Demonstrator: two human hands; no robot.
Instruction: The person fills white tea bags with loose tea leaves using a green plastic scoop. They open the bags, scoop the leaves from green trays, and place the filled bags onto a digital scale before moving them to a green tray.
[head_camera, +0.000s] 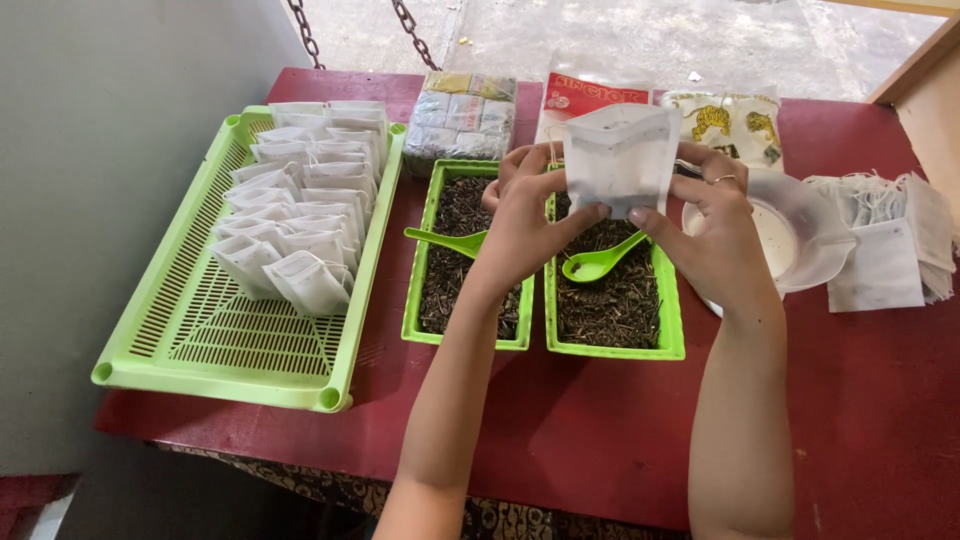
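- Red table (560, 420) fills the lower frame, both forearms reaching up across it.
- Left hand (520, 215) and right hand (715, 225), at centre, pinch a white paper filter bag (620, 160) by its lower corners, held upright.
- Beneath the bag, two green trays (545, 345) of dried leaves hold green spoons (600, 262).
- At left, a slotted green tray (200, 340) holds filled bags (300, 210).

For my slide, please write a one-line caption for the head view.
Both hands, left hand and right hand, hold a white filter bag above green trays of dried leaves.

Both hands (620, 215) hold white bag (620, 160) above trays (610, 345).
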